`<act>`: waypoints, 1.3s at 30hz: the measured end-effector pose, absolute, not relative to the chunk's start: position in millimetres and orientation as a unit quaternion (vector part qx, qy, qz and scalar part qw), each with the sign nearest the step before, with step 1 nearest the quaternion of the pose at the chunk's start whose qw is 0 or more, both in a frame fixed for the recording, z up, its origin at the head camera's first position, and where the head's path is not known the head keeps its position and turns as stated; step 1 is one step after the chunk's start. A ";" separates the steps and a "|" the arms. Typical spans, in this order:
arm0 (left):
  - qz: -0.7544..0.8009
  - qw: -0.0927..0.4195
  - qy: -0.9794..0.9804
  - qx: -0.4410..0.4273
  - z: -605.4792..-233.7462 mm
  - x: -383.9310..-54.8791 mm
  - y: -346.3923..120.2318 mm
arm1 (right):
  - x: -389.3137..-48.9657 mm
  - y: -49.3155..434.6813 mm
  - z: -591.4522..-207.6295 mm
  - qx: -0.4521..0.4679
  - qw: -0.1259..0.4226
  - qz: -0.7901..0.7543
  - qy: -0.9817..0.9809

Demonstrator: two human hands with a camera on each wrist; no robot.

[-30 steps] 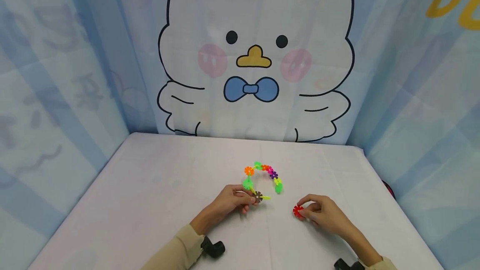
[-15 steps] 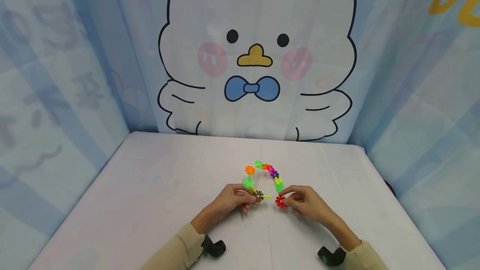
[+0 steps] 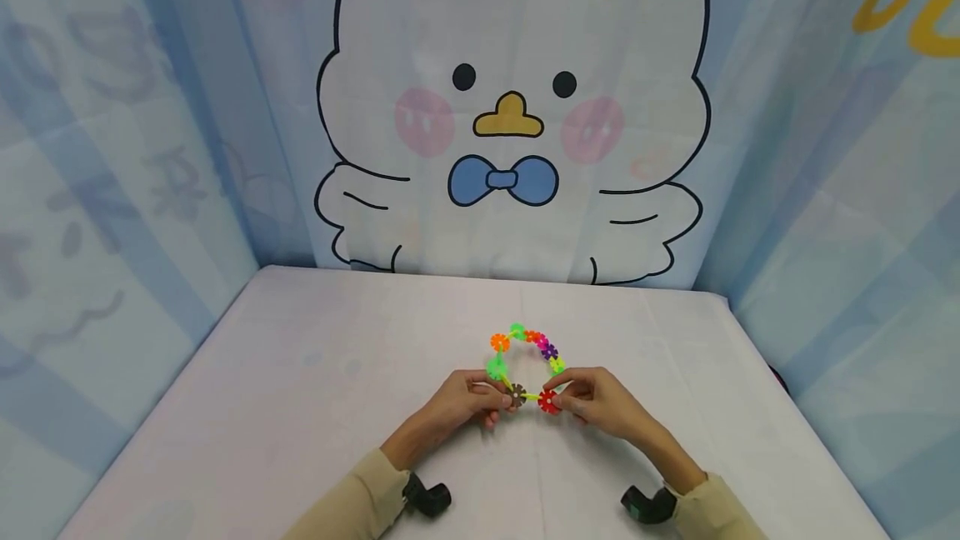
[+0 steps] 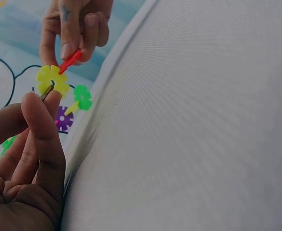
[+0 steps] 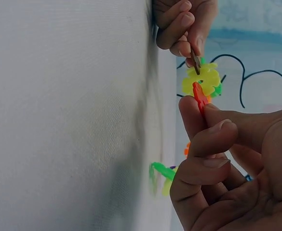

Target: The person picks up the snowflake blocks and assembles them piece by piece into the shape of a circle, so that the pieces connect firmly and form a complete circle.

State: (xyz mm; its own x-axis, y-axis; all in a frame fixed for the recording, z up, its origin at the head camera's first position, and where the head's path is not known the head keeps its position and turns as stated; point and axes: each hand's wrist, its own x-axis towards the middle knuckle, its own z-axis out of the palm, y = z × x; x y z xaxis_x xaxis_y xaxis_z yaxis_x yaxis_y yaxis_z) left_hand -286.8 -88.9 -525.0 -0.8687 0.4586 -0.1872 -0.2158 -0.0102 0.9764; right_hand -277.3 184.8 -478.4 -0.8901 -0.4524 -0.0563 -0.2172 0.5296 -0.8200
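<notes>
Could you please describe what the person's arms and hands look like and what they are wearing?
Both hands are bare: the left hand and the right hand wear no gloves, and no rings show. Each forearm is covered by a beige long sleeve reaching the wrist. A small black camera mount sits at each wrist.

Snowflake pieces (image 3: 525,352): smooth, bright moulded plastic, slightly glossy.
Red piece (image 3: 548,400): same plastic, thin and stiff.
Bench cover (image 4: 203,144): white matt cloth, fine visible weave.
Backdrop (image 3: 510,123): printed fabric, soft folds, matt.
</notes>
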 end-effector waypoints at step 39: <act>0.693 0.218 0.680 0.102 -523.3 -284.1 -88.2 | -275.9 176.5 -483.8 -0.168 0.123 -0.467 0.859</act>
